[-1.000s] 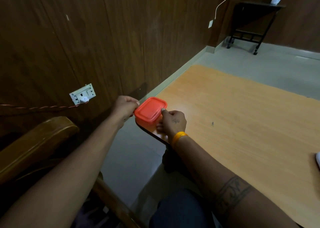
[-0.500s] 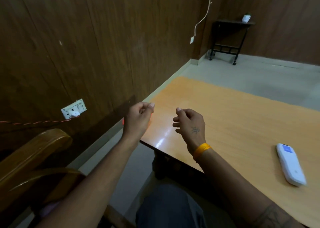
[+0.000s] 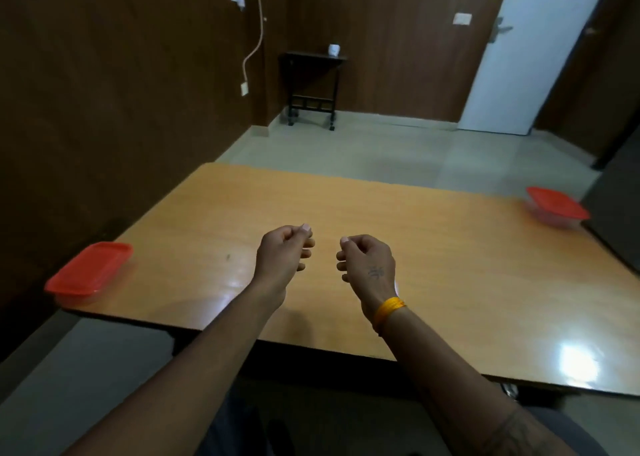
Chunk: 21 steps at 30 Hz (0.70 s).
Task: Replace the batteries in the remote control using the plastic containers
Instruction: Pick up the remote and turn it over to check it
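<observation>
1. Left hand point(image 3: 282, 260): held above the middle of the counter point(image 3: 450, 275), fingers loosely curled, thumb resting against the forefinger, nothing in its grasp.
2. Right hand point(image 3: 367, 263): beside the left and apart from it, fingers likewise loosely curled and empty; a yellow wristband point(image 3: 389, 308) circles the wrist.
3. Left container point(image 3: 89, 273): a clear plastic box with a red lid, closed, at the counter's near left corner, well apart from both hands.
4. Right container point(image 3: 556, 206): a second red-lidded clear box, closed, at the far right edge of the counter.
5. Remote control: not visible in this view.
6. Background: a small dark side table point(image 3: 311, 88) bearing a white object stands against the far wall; a white door point(image 3: 533, 50) is to its right.
</observation>
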Available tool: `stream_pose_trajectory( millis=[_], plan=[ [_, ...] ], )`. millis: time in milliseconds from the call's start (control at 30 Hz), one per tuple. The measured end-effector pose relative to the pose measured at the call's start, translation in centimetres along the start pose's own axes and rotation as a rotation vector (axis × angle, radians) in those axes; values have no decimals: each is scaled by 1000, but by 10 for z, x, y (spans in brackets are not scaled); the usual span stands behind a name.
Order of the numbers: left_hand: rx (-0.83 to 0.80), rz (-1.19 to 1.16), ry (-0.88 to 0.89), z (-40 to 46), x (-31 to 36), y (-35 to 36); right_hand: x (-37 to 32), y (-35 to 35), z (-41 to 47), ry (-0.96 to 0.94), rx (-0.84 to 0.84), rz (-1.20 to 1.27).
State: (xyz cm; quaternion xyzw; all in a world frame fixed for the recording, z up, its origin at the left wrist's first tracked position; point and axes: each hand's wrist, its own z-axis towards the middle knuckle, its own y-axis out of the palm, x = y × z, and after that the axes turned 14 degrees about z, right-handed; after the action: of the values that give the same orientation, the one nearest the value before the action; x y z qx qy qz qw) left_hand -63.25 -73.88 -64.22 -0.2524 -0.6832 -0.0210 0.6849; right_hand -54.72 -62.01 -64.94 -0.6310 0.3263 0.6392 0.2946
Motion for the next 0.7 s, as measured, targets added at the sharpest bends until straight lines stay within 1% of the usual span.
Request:
stream_pose_trajectory(
  millis=[100, 233, 300, 367, 433, 500, 600, 667, 700],
  plan=[
    [-74, 16, -22, 3, 3, 41, 9, -35, 20, -33, 84, -93],
    [-141, 69, -65, 10, 0, 83, 25, -70, 36, -88, 107, -348],
    [-150, 99, -90, 15, -3, 99, 36, -79, 42, -104, 55, -495],
    [-143, 130, -121, 20, -8, 111, 47, -81, 49, -95, -33, -666],
    [-141, 148, -153, 25, -14, 119, 53, -79, 54, -80, -85, -799],
    [-153, 153, -178, 32, -20, 124, 56, -76, 59, -60, -107, -836],
    [-153, 142, -187, 40, -23, 128, 57, -74, 64, -47, -111, -826],
    [-151, 146, -182, 43, -24, 129, 53, -75, 66, -45, -82, -760],
    [-155, 146, -185, 44, -24, 130, 51, -77, 67, -27, -58, -689]
  ],
)
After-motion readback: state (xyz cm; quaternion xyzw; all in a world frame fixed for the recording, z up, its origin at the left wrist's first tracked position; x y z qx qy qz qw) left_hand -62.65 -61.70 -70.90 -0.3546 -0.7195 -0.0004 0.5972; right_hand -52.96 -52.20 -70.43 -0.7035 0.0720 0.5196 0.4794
